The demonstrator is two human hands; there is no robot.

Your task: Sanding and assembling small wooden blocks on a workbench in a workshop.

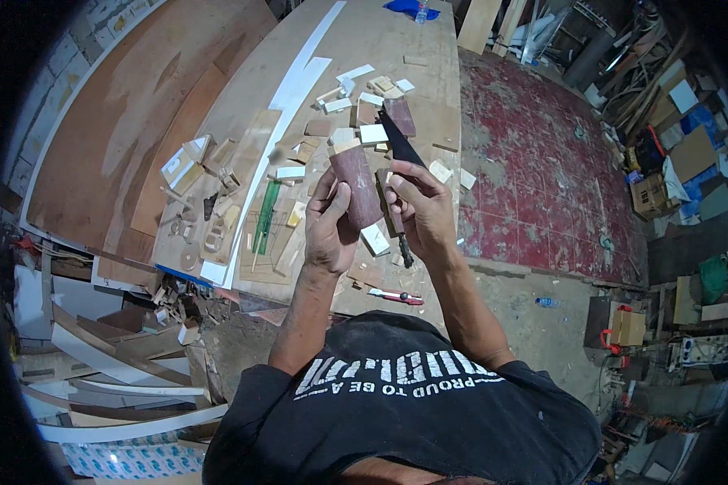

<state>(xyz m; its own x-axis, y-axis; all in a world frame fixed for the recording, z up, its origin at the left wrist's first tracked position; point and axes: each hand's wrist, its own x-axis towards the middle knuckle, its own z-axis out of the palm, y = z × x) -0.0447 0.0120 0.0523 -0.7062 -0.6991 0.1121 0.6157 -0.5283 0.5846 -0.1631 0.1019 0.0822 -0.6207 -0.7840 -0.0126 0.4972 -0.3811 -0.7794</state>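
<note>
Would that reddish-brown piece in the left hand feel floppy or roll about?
The reddish-brown piece is probably stiff: its long edges look straight in the left hand. Its broad face suggests it would slide rather than roll.

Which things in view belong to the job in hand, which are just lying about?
In hand, so likely the job:
reddish-brown piece, in left hand
narrow brown piece, in right hand

Apparently just lying about:
red-and-white cutter, on table
green strip, on table
bottle, on floor
</note>
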